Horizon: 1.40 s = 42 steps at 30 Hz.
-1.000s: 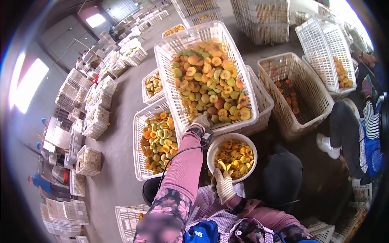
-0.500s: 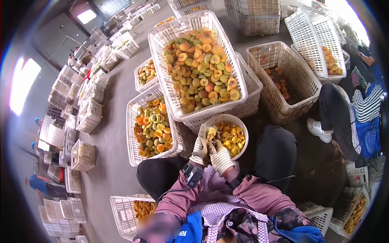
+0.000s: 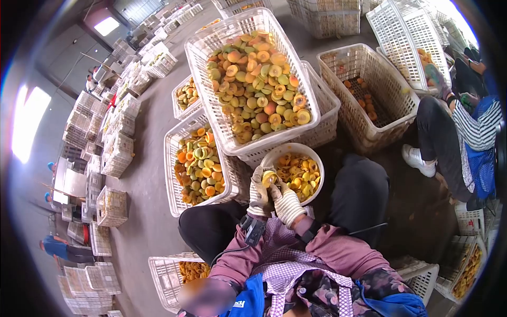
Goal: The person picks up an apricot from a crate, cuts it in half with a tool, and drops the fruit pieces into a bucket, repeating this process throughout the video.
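Observation:
My left hand [image 3: 258, 195], in a dirty striped work glove, has its fingers closed around a halved apricot [image 3: 269, 178] with the yellow cut face showing. My right hand [image 3: 288, 204], gloved the same way, is closed with its fingertips against the fruit. Whether it also grips a small tool is hidden. Both hands are over the near left rim of a round white bucket [image 3: 319, 187] holding yellow fruit pieces [image 3: 299, 173]. Just beyond, a white crate [image 3: 200, 79] is heaped with halved green-orange apricots [image 3: 259, 90].
To the left, a lower crate [image 3: 170, 174] holds more fruit halves. On the right, a brown-stained crate [image 3: 330, 79] has a few orange halves at its bottom. A co-worker in a striped sleeve [image 3: 480, 129] sits at the far right. Stacked crates [image 3: 120, 148] line the left side.
The fruit in my left hand has turned, so its yellow cut face shows more. The co-worker's gloved hand at right has moved up to the tilted crate. My view has shifted slightly.

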### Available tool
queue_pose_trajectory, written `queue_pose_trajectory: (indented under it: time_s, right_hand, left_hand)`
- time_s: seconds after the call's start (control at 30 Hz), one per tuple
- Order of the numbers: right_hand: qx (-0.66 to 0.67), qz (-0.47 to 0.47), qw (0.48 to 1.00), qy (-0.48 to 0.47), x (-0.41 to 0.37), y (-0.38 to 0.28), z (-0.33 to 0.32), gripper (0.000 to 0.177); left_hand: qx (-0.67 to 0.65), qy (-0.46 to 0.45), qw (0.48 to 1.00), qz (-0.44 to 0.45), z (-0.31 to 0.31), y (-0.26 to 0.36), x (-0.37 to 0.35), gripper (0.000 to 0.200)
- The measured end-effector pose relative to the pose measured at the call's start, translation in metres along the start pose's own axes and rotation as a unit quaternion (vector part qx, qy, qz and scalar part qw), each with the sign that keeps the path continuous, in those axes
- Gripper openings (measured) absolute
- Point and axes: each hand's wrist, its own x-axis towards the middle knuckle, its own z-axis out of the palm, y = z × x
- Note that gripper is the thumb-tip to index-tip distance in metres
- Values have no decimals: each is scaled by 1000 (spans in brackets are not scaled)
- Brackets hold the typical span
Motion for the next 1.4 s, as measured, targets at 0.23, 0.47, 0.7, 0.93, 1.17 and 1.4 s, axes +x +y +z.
queue_pose_trajectory:
  time_s: [0.23, 0.47, 0.7, 0.93, 1.17, 1.4]
  right_hand:
    - [159, 164, 965, -127, -9, -34, -21, 44]
    - [122, 75, 974, -174, -22, -49, -17, 40]
    - [-187, 8, 976, -109, -21, -59, -22, 47]
    - [71, 52, 983, -161, -34, -46, -11, 21]
    - [96, 102, 973, -186, -26, -59, -19, 27]
    - [158, 98, 948, -257, -37, -43, -6, 25]
  left_hand:
    - [11, -60, 996, -58, -6, 4, 7, 40]
    - [93, -123, 979, 131, 0, 22, -11, 35]
    - [27, -51, 997, 56, 24, 26, -21, 38]
    - [234, -128, 951, 154, -1, 43, -16, 53]
    - [225, -67, 954, 184, 4, 29, -21, 31]
    - [149, -272, 949, -60, -19, 51, -10, 51]
